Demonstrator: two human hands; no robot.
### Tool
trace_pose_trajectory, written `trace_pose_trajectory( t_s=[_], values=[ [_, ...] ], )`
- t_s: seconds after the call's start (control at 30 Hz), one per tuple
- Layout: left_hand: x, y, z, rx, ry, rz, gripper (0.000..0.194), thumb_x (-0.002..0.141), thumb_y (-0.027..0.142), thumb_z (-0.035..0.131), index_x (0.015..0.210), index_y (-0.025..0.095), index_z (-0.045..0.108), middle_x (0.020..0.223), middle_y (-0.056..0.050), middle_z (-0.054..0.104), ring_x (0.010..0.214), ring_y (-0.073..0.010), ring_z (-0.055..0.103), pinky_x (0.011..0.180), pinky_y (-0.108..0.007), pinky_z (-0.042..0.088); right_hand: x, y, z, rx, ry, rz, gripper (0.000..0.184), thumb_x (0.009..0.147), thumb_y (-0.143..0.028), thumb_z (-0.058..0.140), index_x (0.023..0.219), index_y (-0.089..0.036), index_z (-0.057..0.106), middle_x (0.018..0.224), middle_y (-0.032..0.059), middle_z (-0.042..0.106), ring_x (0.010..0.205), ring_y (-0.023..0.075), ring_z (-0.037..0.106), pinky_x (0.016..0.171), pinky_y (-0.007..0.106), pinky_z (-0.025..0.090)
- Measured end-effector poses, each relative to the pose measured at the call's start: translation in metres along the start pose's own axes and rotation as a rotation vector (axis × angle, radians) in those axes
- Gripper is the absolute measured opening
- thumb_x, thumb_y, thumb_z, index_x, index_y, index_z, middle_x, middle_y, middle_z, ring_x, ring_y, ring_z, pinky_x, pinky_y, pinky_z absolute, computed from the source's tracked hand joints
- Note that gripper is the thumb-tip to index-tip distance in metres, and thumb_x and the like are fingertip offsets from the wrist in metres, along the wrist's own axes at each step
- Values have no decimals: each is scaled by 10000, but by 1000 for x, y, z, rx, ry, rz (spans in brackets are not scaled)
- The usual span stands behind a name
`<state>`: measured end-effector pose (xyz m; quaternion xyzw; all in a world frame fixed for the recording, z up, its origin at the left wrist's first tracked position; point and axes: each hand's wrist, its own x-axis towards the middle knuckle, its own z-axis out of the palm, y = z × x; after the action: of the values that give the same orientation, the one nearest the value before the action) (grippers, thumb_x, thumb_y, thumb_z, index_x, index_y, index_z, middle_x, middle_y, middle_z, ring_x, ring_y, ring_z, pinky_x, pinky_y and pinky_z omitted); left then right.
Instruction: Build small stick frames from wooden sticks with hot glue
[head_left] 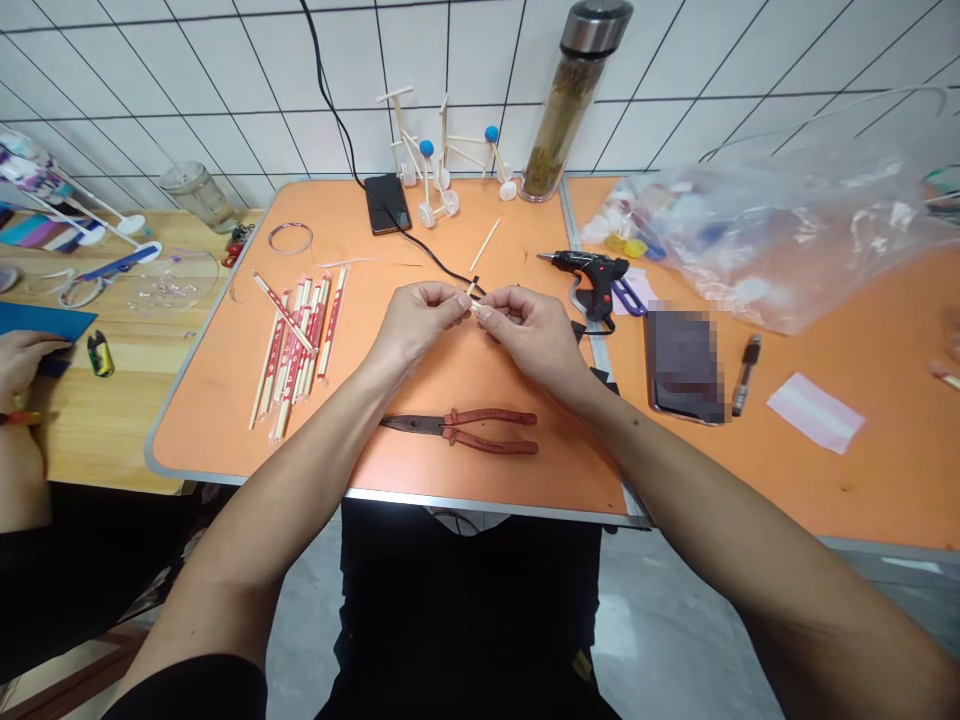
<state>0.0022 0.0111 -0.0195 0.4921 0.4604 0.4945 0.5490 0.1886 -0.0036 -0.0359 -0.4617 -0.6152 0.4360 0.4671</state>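
My left hand (416, 325) and right hand (529, 335) are both closed into fingertip pinches, meeting at 12 o'clock from my chest. Between them I grip a short pale stick (474, 305), its exact shape mostly hidden by my fingers. The step in hand is this close fingertip work on that little piece, and I judge that the next move calls for keeping both pinches steady.

Just below my hands, at 6 o'clock from them, a pair of red-handled pliers (457, 430) lies on the orange counter (202, 430), not touching me. At 9 o'clock from my hands lies a bunch of paper-wrapped chopsticks (296, 345), with a thin wire ring (290, 238) farther out at 10 o'clock. At 2 o'clock, a black glue gun (589, 275) sits close to my right hand, and a loose stick (485, 245) lies at 12 o'clock, just past my fingers.

Farther out, a black phone (388, 203) lies at 11 o'clock, and two small wheeled stick models (450, 165) stand at 12 o'clock. A tall glass bottle (574, 100) stands at 1 o'clock, and a clear plastic bag (765, 240) of bottle caps lies at 2 o'clock.
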Motion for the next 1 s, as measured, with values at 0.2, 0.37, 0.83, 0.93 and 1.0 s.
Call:
trace_pose_trajectory(
  t_s=[0.2, 0.37, 0.83, 0.93, 1.0],
  values=[
    [3, 9, -6, 67, 39, -43, 200, 743, 255, 929, 684, 142, 776, 675, -22, 723, 624, -94, 585, 655, -237, 469, 5, 2, -13, 103, 17, -2, 585, 912, -787, 797, 986, -207, 784, 923, 33, 779, 751, 142, 714, 748, 285, 593],
    [3, 15, -9, 101, 53, -99, 131, 743, 208, 889, 710, 137, 784, 686, -36, 750, 619, -101, 614, 670, -239, 510, 2, 0, -14, 97, -55, 65, 587, 895, -784, 823, 958, -202, 775, 867, 35, 775, 747, 137, 721, 722, 261, 606],
    [0, 16, -8, 191, -38, -123, 171, 795, 242, 910, 743, 138, 784, 738, -59, 797, 654, -114, 692, 722, -242, 578, -2, 4, -3, 60, -141, 126, 471, 937, -656, 855, 904, -202, 736, 758, 19, 770, 620, 120, 681, 609, 237, 582],
    [-1, 18, -8, 187, -62, -117, 209, 822, 287, 912, 748, 137, 787, 760, -69, 806, 671, -119, 702, 718, -238, 575, -2, 2, -2, 76, -131, 140, 470, 924, -648, 873, 879, -203, 728, 733, 11, 754, 592, 110, 651, 584, 226, 561],
    [-1, 19, -8, 180, -68, -113, 234, 852, 317, 906, 762, 137, 787, 764, -70, 806, 674, -121, 704, 714, -237, 572, -3, 1, -1, 94, -115, 155, 479, 913, -659, 879, 881, -207, 726, 729, 5, 746, 589, 107, 644, 584, 223, 561]
  ],
)
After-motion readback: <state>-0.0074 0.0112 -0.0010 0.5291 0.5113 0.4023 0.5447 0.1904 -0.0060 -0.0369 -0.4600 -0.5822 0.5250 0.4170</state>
